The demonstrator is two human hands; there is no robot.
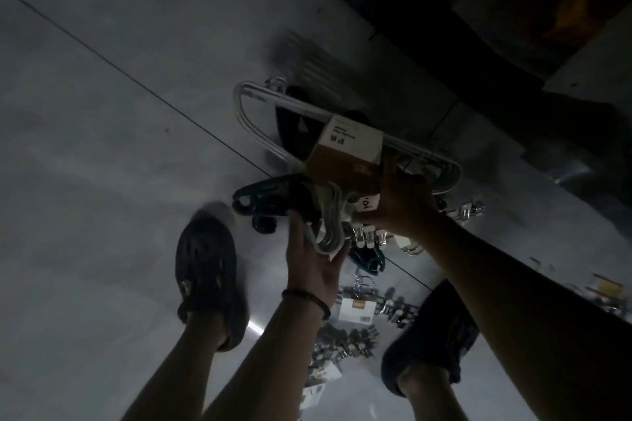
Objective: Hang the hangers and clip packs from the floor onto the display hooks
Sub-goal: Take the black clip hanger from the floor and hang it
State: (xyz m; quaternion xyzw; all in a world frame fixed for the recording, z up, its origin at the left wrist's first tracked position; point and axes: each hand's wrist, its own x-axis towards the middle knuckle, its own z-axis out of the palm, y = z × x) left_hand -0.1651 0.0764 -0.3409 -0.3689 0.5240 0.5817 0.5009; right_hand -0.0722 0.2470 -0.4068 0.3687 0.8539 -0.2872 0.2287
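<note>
dim view at centre frame: the left hand (313,263) curls around the white hooks (330,225) of a hanger pack (345,150) with a brown label, and the right hand (400,205) grips the pack beside it. more clip packs (355,311) lie on the floor (102,147) at lower centre, between two dark shoes (205,270).

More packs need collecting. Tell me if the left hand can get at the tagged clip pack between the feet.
Probably not yet: the left hand is full, its fingers curled around white hanger hooks. The clip pack lies uncovered on the floor just beneath that wrist.
</note>
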